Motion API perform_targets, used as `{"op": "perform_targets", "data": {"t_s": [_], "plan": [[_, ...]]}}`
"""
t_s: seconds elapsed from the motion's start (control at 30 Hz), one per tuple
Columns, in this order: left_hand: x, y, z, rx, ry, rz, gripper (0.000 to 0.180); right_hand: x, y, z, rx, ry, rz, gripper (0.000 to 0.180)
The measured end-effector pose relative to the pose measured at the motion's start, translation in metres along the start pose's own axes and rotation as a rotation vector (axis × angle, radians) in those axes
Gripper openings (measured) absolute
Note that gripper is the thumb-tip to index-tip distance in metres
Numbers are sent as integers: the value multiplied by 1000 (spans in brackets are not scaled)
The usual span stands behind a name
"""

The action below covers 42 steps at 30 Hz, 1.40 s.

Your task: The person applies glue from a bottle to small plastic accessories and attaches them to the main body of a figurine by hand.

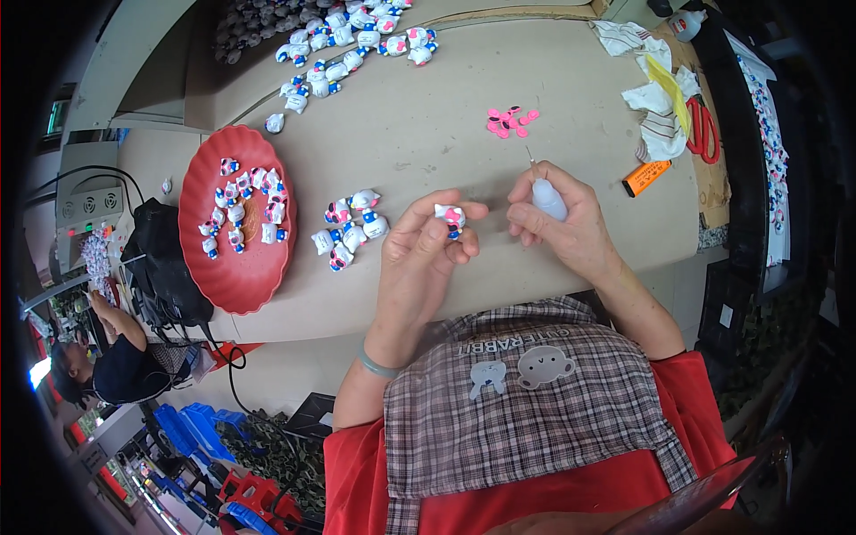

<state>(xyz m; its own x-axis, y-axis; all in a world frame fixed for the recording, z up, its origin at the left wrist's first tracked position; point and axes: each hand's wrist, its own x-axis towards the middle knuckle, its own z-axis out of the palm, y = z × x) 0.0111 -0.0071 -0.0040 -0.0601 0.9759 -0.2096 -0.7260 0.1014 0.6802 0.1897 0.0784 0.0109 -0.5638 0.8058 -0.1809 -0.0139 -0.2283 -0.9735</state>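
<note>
Between thumb and fingers, my left hand point(415, 259) pinches a small white cat figurine point(452, 218) with pink and blue parts. My right hand point(578, 227) is closed around a small pale squeeze bottle point(550, 201). Its thin needle tip points up and away from me, apart from the figurine. Beyond the bottle lies a loose group of small pink pieces point(510, 123), some with dark faces. Several more figurines point(353, 236) lie on the table to the left of my left hand.
A red scalloped tray point(198, 223) holding several figurines stands at left. More figurines point(343, 37) cover the far side. At right are an orange box point(646, 177), red-handled scissors point(703, 129) and crumpled cloths point(662, 134). A person point(116, 366) sits at far left.
</note>
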Motion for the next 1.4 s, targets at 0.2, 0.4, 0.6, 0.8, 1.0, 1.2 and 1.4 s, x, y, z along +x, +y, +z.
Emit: {"op": "perform_targets", "data": {"t_s": [0.2, 0.4, 0.6, 0.8, 1.0, 1.2, 1.4], "plan": [[1, 1, -2, -19, -10, 15, 25, 3, 0, 1, -1, 6, 23, 10], [-1, 9, 1, 242, -3, 86, 24, 3, -3, 0, -5, -4, 34, 9], [-13, 53, -3, 737, 169, 271, 23, 3, -2, -3, -31, -38, 35, 8], [-1, 73, -1, 1665, 149, 697, 27, 2, 1, -1, -26, -59, 5, 8], [6, 78, 0, 1874, -9, 641, 22, 3, 2, -2, -3, -90, -17, 8], [9, 80, 5, 1357, 163, 337, 18, 4, 0, -7, -18, -108, 1, 8], [16, 87, 5, 1746, 64, 394, 17, 5, 0, -8, 5, -129, 1, 8]]}}
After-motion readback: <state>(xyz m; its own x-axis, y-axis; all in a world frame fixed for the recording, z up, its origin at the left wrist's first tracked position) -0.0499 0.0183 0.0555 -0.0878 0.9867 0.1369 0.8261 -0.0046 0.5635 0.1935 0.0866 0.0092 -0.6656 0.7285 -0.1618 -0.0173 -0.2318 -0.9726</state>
